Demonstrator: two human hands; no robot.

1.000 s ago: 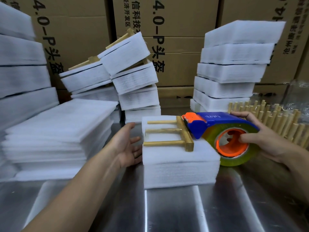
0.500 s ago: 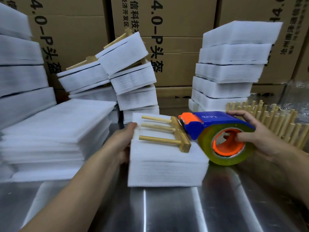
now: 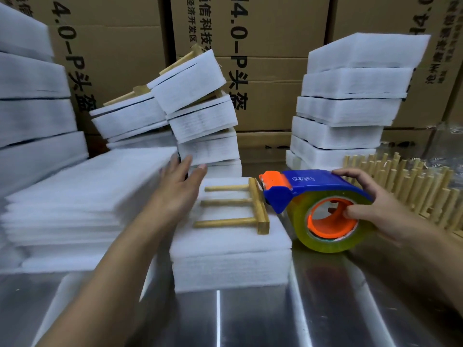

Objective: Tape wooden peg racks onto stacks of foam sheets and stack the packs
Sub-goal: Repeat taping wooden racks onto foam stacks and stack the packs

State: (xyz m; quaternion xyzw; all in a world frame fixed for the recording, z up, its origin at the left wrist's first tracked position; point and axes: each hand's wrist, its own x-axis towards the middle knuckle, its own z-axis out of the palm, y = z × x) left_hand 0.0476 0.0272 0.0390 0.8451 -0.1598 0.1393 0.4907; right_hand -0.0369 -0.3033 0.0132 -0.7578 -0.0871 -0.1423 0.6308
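Left hand [image 3: 181,187], blurred, spread at nine o'clock of the wooden peg rack [image 3: 259,209]; right hand [image 3: 375,211] grips the tape dispenser [image 3: 320,182], thumb partly hidden inside.

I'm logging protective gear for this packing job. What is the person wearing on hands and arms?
Nothing visible. The left hand and right hand are ungloved, no rings showing; the left forearm and right forearm are bare, with no sleeve, watch or band.

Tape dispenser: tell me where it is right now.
In the head view the tape dispenser is right of centre, gripped by the right hand, its orange nose next to the wooden peg rack that lies on the foam stack.
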